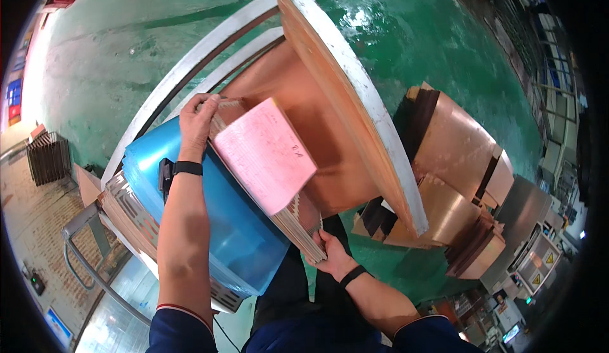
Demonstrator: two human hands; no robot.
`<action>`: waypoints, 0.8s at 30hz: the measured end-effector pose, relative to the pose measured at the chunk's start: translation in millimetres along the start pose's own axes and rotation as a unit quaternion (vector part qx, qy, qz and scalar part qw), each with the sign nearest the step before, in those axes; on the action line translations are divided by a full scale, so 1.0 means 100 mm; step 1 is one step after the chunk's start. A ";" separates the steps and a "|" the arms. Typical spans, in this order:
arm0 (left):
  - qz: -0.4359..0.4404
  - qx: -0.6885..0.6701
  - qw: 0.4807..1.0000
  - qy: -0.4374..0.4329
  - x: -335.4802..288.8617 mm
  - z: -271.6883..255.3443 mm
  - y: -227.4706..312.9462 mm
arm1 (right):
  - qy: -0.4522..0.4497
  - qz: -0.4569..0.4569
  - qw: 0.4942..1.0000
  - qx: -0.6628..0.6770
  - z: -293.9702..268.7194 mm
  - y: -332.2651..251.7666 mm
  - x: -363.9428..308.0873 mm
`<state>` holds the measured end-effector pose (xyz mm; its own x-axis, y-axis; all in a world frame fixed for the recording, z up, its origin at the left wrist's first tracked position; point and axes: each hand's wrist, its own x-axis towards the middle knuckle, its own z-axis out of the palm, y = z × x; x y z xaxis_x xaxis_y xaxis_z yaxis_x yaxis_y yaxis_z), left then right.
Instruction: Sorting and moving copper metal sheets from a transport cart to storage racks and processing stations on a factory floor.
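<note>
A stack of thin brown boards [295, 229], perhaps cardboard, lies slanted in front of me, one end in each hand. My left hand [198, 121] is closed round its far left end, thumb on top. At the near right end my right hand [331, 256] grips the edges between thumb and fingers. On the stack rests a pink pad of paper [263, 156] with a small dark handwritten mark; it covers the stack's middle. Left of the boards, partly under my left forearm, is a pile with a shiny blue sheet [238, 216] on top.
Beyond my hands stands a brown-lined bin or cart with a white frame [355, 67]. Stacks of copper-brown sheets [453, 146] stand on the green floor [406, 26] at right. A grey metal tube rail [104, 283] is at left, near a dark stack [49, 159].
</note>
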<state>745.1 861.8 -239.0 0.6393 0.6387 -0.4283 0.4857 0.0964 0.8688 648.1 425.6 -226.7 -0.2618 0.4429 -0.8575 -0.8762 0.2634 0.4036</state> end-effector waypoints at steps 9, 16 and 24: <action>-0.124 0.281 0.952 -0.019 0.09 -0.16 0.38 | 0.002 -0.033 0.998 -0.045 -0.19 0.11 0.15; -0.093 0.534 0.838 -0.055 0.15 0.04 0.50 | 0.061 0.004 0.996 0.059 -0.03 0.09 0.08; -0.042 0.600 0.797 -0.051 0.14 0.22 0.55 | 0.001 -0.027 0.998 0.054 -0.53 0.19 0.40</action>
<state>794.0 859.7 -202.9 0.5906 0.5969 -0.5430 0.7102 -0.7040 -0.0014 599.9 402.3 -270.3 -0.2159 0.4244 -0.8794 -0.8402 0.3780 0.3887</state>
